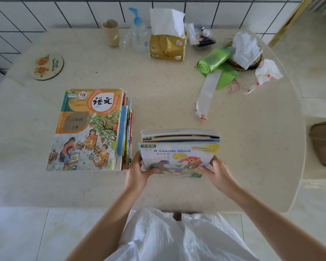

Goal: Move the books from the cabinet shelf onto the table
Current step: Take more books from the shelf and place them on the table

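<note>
A stack of books (88, 129) lies on the cream table (158, 95), left of centre, with an orange and green textbook on top. To its right I hold a second bundle of thin books (179, 147) tilted over the table, the cover "A Seaside Shock" facing me. My left hand (139, 172) grips the bundle's near left corner. My right hand (217, 174) grips its near right corner. The cabinet shelf is out of view.
Along the table's far side stand a paper cup (111, 32), a pump bottle (137, 32) and a gold tissue pack (167, 46). A green bag roll (213, 61), crumpled white bags (245, 48) and a round coaster (47, 66) also lie there. A tiled wall is behind.
</note>
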The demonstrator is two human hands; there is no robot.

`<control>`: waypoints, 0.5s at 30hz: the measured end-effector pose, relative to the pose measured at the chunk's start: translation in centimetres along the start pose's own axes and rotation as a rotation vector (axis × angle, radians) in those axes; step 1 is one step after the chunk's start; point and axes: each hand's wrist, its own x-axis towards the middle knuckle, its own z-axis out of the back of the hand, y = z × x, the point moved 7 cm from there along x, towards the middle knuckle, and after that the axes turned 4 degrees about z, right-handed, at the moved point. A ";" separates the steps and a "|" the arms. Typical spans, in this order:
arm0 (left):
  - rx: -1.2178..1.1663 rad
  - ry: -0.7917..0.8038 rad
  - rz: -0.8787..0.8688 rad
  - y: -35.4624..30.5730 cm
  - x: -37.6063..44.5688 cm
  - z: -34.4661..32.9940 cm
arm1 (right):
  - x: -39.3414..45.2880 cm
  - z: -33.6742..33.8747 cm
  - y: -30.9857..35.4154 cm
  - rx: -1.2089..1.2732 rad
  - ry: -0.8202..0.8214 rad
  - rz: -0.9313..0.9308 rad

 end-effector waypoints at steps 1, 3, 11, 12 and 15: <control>-0.050 0.008 0.014 -0.4 0.3 -0.1 | 0.6 0.1 0.2 0.038 0.011 -0.015; -0.157 0.016 0.062 -0.9 1.0 -0.2 | 1.8 0.4 0.4 0.097 0.029 -0.060; -0.297 -0.078 0.276 -1.6 3.8 -0.4 | 6.3 -1.0 0.4 0.246 0.179 -0.322; -0.285 -0.097 0.307 -1.4 4.0 -0.4 | 6.8 -1.3 0.3 0.264 0.201 -0.350; -0.184 -0.116 0.388 -0.9 4.2 -0.5 | 7.5 -2.4 1.2 0.319 0.259 -0.421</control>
